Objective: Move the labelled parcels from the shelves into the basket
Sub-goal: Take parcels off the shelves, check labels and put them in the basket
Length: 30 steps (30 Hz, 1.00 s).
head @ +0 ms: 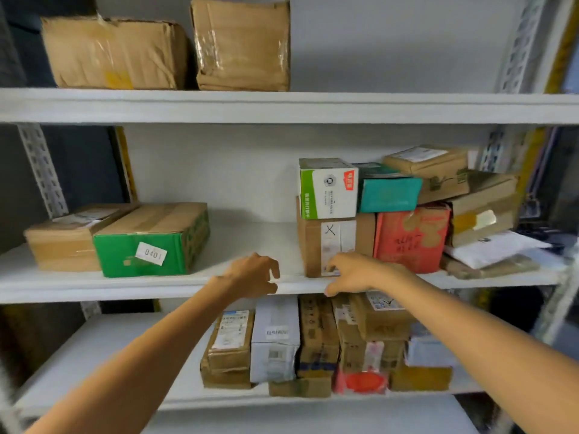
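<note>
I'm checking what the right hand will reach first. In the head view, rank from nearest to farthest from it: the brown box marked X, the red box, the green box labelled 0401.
1. Brown box: at the right hand's fingertips.
2. Red box: to its right.
3. Green box: far left.

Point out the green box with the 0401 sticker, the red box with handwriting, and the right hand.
green box (156, 255): head view, on its green front face beside the sticker.
red box (412, 239): head view, on its front face at the handwriting.
right hand (360, 274): head view, on the back of the hand.
</note>
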### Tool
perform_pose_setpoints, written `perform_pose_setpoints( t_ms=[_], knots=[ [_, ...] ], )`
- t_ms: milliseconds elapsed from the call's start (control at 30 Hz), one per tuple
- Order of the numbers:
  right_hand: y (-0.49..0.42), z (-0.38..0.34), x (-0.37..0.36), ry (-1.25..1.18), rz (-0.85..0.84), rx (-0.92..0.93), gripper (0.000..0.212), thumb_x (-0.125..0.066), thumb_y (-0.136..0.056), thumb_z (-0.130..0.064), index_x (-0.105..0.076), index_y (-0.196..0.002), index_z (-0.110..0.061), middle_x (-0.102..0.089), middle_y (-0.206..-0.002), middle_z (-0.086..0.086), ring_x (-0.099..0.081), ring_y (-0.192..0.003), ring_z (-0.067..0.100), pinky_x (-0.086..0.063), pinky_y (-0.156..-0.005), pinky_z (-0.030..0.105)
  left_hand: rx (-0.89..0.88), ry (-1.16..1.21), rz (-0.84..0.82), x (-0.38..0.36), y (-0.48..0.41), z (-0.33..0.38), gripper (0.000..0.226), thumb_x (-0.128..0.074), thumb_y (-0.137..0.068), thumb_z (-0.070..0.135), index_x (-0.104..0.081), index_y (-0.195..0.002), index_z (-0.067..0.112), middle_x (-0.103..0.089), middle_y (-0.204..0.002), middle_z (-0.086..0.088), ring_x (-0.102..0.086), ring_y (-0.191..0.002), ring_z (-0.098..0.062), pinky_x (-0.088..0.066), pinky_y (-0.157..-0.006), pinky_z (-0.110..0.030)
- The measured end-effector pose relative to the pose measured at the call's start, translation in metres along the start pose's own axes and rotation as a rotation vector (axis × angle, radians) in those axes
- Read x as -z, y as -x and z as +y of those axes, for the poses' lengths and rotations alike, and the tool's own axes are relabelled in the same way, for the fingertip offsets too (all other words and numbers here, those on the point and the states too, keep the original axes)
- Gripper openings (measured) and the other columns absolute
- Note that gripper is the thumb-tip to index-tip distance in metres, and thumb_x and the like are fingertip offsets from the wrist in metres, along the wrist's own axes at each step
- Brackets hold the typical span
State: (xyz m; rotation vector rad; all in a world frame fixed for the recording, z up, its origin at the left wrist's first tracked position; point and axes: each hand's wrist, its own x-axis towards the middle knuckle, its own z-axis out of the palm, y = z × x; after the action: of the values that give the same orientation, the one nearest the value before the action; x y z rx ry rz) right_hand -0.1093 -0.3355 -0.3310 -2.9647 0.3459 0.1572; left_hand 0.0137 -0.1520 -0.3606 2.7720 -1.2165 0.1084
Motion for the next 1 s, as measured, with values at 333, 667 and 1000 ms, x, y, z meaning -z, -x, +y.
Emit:
perform_pose_setpoints(
  t_ms=[333,667,1000],
  knots=[
    [0.040,0.070,0.021,0.018,0.014,0.082,0.058,-0.071,-0.084,-0.036,-0.050,-0.132,-0.012,-0.049,-0.132,0.008,-0.054,-0.111,0.024,-0.048,-0.095,0.037,0.204,0.045,-0.082,0.000,0.010,0.059,0.026,-0.063,-0.087,0.040,-0.064,-0.111,0.029,-0.063,-0.116,0.000,-0.060,-0.099,-0.018,-0.048,-0.090,-0.030],
    [0.053,0.071,0.056,-0.041,0.314,0.141,0.046,-0.066,-0.089,-0.030,-0.049,-0.129,-0.014,-0.056,-0.125,0.006,-0.059,-0.105,0.021,-0.052,-0.085,0.033,0.277,0.001,0.024,0.056,0.002,0.069,0.039,-0.062,-0.090,0.033,-0.055,-0.126,0.020,-0.055,-0.129,-0.004,-0.054,-0.112,-0.022,-0.042,-0.096,-0.030],
    [0.039,0.053,0.098,-0.090,0.695,0.176,0.040,-0.061,-0.090,-0.025,-0.043,-0.124,-0.014,-0.058,-0.113,0.005,-0.052,-0.089,0.017,-0.034,-0.056,0.021,0.270,0.099,0.224,0.105,-0.037,0.090,0.064,-0.067,-0.087,0.018,-0.032,-0.140,0.008,-0.054,-0.130,-0.015,-0.055,-0.113,-0.029,-0.048,-0.087,-0.034]
  ],
)
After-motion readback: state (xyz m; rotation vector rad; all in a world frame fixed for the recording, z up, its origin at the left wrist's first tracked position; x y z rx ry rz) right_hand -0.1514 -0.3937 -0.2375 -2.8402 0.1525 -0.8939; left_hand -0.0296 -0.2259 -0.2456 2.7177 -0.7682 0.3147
